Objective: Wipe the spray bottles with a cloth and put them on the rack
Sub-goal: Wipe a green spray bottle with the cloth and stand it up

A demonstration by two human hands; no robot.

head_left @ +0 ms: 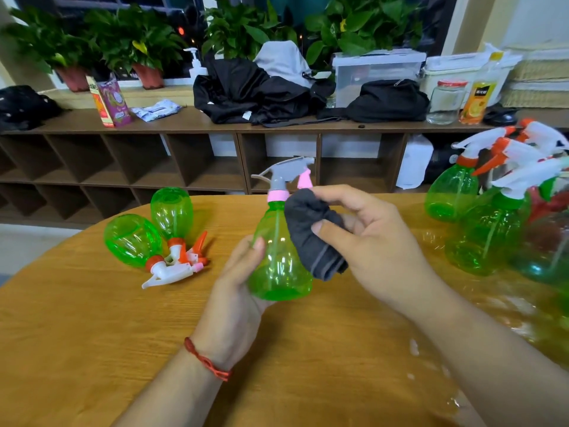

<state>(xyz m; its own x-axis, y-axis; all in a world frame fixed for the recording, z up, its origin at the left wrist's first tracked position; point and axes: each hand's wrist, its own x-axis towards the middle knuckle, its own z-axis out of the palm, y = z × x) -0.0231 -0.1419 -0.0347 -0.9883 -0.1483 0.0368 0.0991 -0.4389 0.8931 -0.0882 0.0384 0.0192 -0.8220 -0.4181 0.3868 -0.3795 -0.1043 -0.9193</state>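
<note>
At frame centre our left hand [238, 272] cups the green spray bottle [278, 257] low while our right hand [363, 241] pinches the dark cloth [311, 235] against it, so we judge a hard rub could twist the slick bottle loose onto the table [92, 334].
</note>
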